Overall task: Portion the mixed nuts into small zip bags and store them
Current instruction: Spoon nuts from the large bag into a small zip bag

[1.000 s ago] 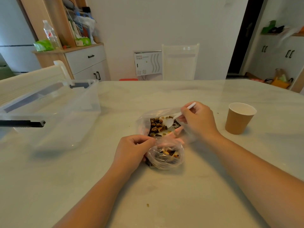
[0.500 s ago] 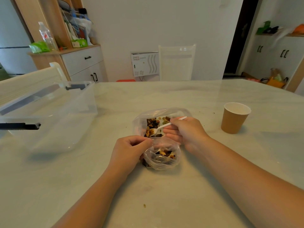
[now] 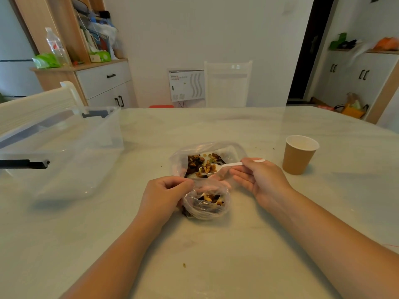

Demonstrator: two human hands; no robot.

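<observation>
A: Where is the spoon [image 3: 218, 167]?
B: Over the big bag [image 3: 207, 157], level, its long axis left to right, bowl pointing left and loaded with nuts [image 3: 207, 168]. The right hand [image 3: 257, 180] pinches the handle, its other fingers loose.
A: The left hand [image 3: 165, 195]?
B: Curled, pinching the small bag [image 3: 206, 201] open at its rim. That bag stands on the table [image 3: 216, 255], just in front of the big one.

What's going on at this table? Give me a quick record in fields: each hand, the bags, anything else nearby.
left hand: pinches the small zip bag open at its rim
right hand: holds a white spoon loaded with nuts
large bag: open, mixed nuts inside, just behind the small one
small zip bag: partly filled
clear storage box: at left
paper cup: upright, at right
</observation>
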